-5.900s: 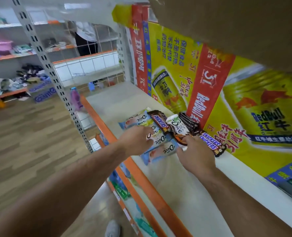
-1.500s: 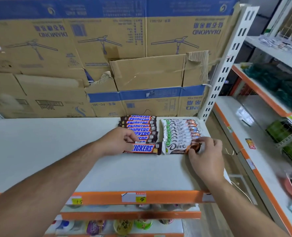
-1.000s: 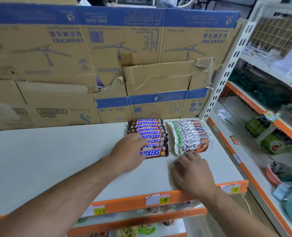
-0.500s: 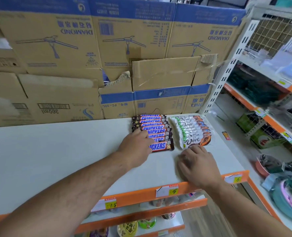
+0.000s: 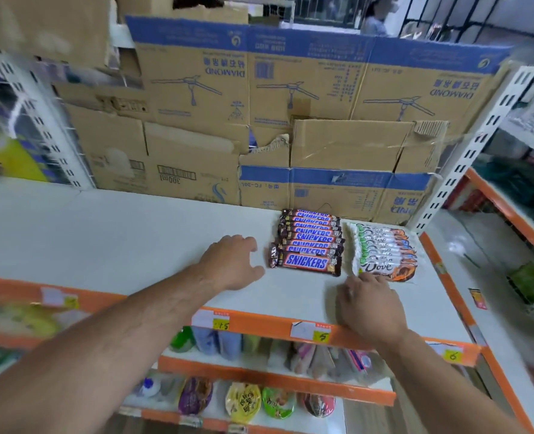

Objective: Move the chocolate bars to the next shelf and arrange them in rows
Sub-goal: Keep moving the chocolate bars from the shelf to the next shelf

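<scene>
Both open: left hand (image 5: pixel 234 264) empty, right hand (image 5: pixel 370 308) fingers (image 5: pixel 372 279) beside Dove bars (image 5: pixel 384 250).

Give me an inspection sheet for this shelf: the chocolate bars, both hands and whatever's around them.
Surface: white shelf with an orange front edge that carries paper price tags.
Job's things: Snickers row and Dove row lie side by side at the right end, Dove on the right, with the bars overlapping front to back.
Clutter: nothing seen.
Hands: left hand open, just left of the Snickers row and apart from it. Right hand open, fingertips at the front Dove bar, contact unclear.
Cables: nothing seen.
Surroundings: cardboard boxes stacked behind the rows, snack packs on a lower shelf, neighbouring rack to the right.
</scene>
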